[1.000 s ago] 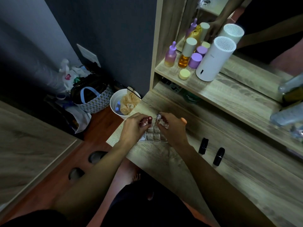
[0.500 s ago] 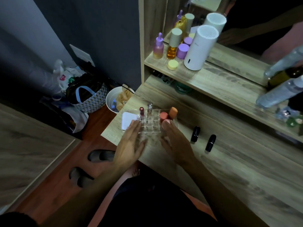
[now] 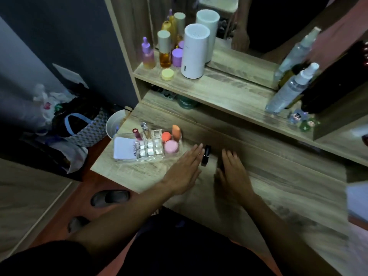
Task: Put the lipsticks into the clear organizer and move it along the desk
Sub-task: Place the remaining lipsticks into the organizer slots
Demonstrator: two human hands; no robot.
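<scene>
The clear organizer (image 3: 148, 151) stands at the desk's left end. Two lipsticks stand in its back slots: a red one (image 3: 137, 134) and a silver-topped one (image 3: 146, 130). Pink and orange sponges (image 3: 170, 140) fill its right side and a white compact (image 3: 124, 149) lies in its left part. A black lipstick (image 3: 206, 155) lies on the desk to the right of the organizer. My left hand (image 3: 184, 171) is flat and empty, its fingertips beside that black lipstick. My right hand (image 3: 232, 172) is spread over the desk just right of it; whether a second black lipstick lies under it is hidden.
A shelf (image 3: 209, 90) above the desk carries bottles, a white cylinder (image 3: 195, 51) and spray bottles (image 3: 288, 90), with a mirror behind. A white bin (image 3: 114, 124) and a bag (image 3: 83, 124) sit on the floor at the desk's left edge.
Both hands have left the organizer and moved right along the desk to the black lipsticks. The two lipsticks they held now stand in the organizer's slots.
</scene>
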